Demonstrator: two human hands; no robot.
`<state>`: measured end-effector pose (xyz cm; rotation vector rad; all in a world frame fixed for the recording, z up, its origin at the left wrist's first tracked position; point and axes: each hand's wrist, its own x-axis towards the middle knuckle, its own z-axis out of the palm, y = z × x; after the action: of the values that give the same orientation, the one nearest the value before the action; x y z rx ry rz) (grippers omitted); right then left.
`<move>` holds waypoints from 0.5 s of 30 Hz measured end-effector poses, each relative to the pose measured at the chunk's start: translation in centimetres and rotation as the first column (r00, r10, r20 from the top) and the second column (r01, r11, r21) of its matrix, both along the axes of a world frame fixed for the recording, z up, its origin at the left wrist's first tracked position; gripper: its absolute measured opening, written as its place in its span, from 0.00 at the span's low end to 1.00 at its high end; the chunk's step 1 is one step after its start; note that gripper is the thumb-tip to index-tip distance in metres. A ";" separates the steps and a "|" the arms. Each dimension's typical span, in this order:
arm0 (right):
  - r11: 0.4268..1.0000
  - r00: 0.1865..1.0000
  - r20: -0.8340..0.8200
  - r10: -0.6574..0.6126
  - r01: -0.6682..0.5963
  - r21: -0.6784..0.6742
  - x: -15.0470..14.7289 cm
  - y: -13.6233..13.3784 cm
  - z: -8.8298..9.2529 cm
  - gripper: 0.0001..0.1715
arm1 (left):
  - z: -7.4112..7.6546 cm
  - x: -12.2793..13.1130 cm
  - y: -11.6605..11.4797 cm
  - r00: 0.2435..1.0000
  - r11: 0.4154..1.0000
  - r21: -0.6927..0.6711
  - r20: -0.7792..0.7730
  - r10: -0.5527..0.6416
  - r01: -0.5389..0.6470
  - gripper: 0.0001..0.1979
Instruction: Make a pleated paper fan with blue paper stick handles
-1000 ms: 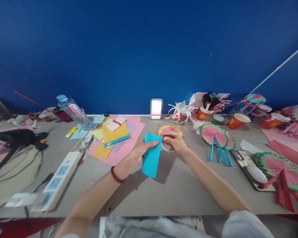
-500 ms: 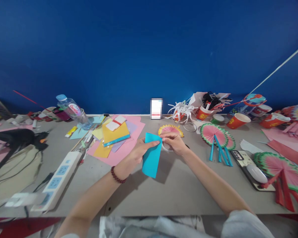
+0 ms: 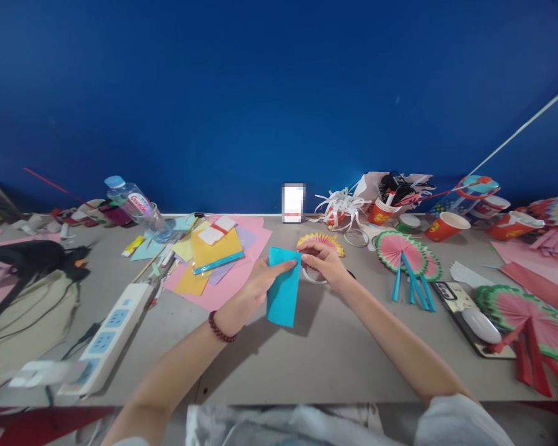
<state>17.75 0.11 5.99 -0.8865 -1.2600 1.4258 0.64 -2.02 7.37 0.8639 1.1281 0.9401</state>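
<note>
My left hand (image 3: 255, 286) grips a folded turquoise paper (image 3: 282, 291) by its upper left edge, thumb across the front, holding it above the grey table (image 3: 316, 353). My right hand (image 3: 323, 263) pinches the paper's top right corner, fingers closed. A white tape ring (image 3: 312, 277) lies on the table just under my right hand. A small pink and yellow paper fan (image 3: 320, 240) sits right behind my hands.
A stack of coloured sheets (image 3: 218, 254) and a water bottle (image 3: 137, 205) lie to the left, with a power strip (image 3: 109, 331) nearer me. Pink-green paper fans (image 3: 407, 254), red cups (image 3: 445, 226), a phone with a mouse (image 3: 474, 319) crowd the right.
The turquoise paper has been raised slightly and tilted more upright; its lower edge sits higher than before. My hands stay at the same place.
</note>
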 end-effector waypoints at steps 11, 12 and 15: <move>0.999 0.997 0.078 -0.028 0.031 -0.030 0.0 -0.6 1.0 0.17 | 0.4 0.1 -0.2 0.999 0.999 0.047 0.025 -0.027 0.026 0.19; 0.999 0.997 0.067 -0.025 0.028 -0.039 0.1 -0.5 1.0 0.17 | 0.3 0.1 -0.1 0.999 0.998 0.057 0.039 -0.031 0.029 0.19; 0.997 0.999 0.030 -0.016 0.018 -0.069 0.5 -0.3 0.8 0.17 | 0.2 -0.1 0.2 0.998 0.996 0.080 0.060 -0.030 0.026 0.19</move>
<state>18.26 -0.18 6.78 -0.9659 -1.2282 1.4547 0.53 -1.84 7.57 0.9069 1.0297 0.9870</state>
